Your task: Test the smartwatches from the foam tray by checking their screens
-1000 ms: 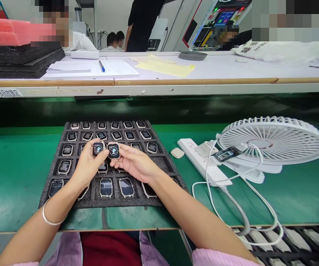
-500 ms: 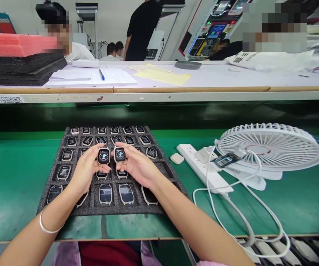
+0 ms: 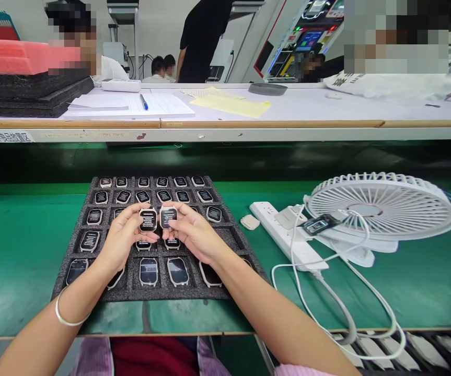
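My left hand (image 3: 125, 235) is closed around the edges of a smartwatch case (image 3: 148, 220) without a strap, its lit screen showing lines of white text. Beside it, my right hand (image 3: 194, 230) grips a second smartwatch case (image 3: 168, 217), its thumb at the lower part of the screen, which also shows text. Both watches are held side by side above a black foam tray (image 3: 125, 295). In the tray's compartments lie several more watch cases, such as one with a dark glossy screen (image 3: 148, 272) and one with text (image 3: 90, 242). My forearms cover part of the tray.
Right of the tray are a white power strip (image 3: 272, 224), a small white charger puck (image 3: 250, 222), looped white cables (image 3: 343, 308) and a white fan (image 3: 366, 209). A raised shelf (image 3: 225, 133) crosses the back, with papers (image 3: 131, 107) and stacked foam (image 3: 25, 94). People are beyond it.
Both held watch screens have switched from a coloured watch face to lines of white text. My right thumb has come onto its watch's screen. The hands stay in nearly the same place.
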`<state>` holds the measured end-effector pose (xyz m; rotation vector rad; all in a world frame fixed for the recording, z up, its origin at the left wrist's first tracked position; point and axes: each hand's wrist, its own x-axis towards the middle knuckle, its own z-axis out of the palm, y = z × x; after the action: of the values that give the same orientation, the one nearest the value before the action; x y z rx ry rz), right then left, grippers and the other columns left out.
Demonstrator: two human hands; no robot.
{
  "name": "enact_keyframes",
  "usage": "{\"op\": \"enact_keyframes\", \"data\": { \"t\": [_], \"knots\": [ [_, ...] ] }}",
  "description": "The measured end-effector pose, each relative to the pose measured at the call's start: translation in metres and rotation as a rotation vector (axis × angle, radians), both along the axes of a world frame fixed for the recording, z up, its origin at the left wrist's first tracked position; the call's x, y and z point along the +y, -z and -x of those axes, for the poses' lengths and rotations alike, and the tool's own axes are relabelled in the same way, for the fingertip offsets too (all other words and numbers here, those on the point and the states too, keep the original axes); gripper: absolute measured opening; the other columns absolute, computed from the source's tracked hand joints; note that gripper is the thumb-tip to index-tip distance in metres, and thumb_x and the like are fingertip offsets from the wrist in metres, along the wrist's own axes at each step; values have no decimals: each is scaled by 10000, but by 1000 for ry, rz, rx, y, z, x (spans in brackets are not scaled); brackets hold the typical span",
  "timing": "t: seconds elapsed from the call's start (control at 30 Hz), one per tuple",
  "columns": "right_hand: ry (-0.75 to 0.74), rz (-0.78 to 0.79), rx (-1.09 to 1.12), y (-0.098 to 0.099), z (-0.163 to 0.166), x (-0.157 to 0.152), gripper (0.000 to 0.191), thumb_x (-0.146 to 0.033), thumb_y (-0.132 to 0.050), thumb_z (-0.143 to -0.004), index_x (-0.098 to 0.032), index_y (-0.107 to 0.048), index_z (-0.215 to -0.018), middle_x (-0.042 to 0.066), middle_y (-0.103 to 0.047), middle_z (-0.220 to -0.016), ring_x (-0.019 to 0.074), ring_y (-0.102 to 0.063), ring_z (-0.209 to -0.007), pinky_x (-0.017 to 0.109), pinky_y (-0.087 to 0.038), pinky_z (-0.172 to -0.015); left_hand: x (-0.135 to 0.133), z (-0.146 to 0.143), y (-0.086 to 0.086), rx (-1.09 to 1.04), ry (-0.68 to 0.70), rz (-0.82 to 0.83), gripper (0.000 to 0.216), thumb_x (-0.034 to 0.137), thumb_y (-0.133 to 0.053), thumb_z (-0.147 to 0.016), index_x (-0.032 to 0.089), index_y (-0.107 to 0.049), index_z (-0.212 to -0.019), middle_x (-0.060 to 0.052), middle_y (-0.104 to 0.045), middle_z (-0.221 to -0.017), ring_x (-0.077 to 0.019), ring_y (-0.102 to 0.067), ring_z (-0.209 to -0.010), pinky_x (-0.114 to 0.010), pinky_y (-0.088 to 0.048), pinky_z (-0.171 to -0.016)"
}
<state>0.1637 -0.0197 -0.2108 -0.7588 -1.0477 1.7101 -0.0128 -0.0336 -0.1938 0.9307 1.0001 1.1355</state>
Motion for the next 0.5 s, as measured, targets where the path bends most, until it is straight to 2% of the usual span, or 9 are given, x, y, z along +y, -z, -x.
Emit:
{"op": "enact_keyframes", "data": {
  "t": [0.23, 0.5],
  "knots": [
    [-8, -16, -35, 1, 0, 1, 345, -265, -735, -774, -209, -586, -1079, 13, -685, -910, 106, -630, -584, 263, -452, -580, 0, -1, -1, 16, -8, -10, 385, 267, -628, -734, 171, -589, -1105, -2, -672, -857, -151, -706, -585, -301, -596, -619],
    [2, -58, -62, 1, 0, -1, 381, -176, -699, -740, -211, -581, -1101, -12, -651, -895, 96, -623, -599, 263, -450, -615, -1, -2, 1, 66, -11, -36, 422, 221, -664, -703, 174, -577, -1114, -3, -674, -927, -126, -704, -587, -266, -599, -610]
  ]
}}
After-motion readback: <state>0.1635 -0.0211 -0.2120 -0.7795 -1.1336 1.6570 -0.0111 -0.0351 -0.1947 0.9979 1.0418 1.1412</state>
